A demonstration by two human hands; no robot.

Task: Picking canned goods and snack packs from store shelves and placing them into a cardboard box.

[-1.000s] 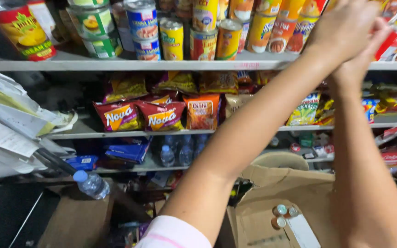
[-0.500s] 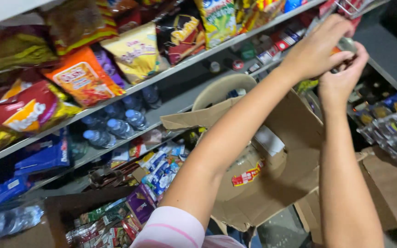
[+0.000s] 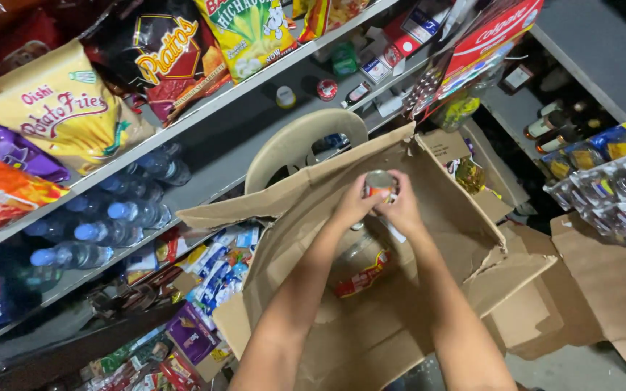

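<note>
Metal shelves (image 3: pixel 204 119) run aslant across a dim shop corner, packed with goods. At far left lie snack bags, among them a yellow bag of potato fries (image 3: pixel 56 116) and a dark chip bag (image 3: pixel 161 61); on the shelf under them water bottles with blue caps (image 3: pixel 103 224) lie on their sides, and lower still sits a heap of small coloured packets (image 3: pixel 211 268). Right of these, a beige plastic chair back (image 3: pixel 302 145) stands behind an open cardboard box (image 3: pixel 465 217), whose flaps are spread wide. Over the box the two hands meet: the left hand (image 3: pixel 353 206) and the right hand (image 3: pixel 402 210) both curl their fingers round a small tin can (image 3: pixel 380 184), held upright between them above the box's inside. Below the hands, inside the box, a red and yellow label (image 3: pixel 360 271) shows under clear wrap. At far right, plastic-wrapped packs of tins (image 3: pixel 610 181) sit on a shelf, with another cardboard flap (image 3: pixel 610 282) below.
</note>
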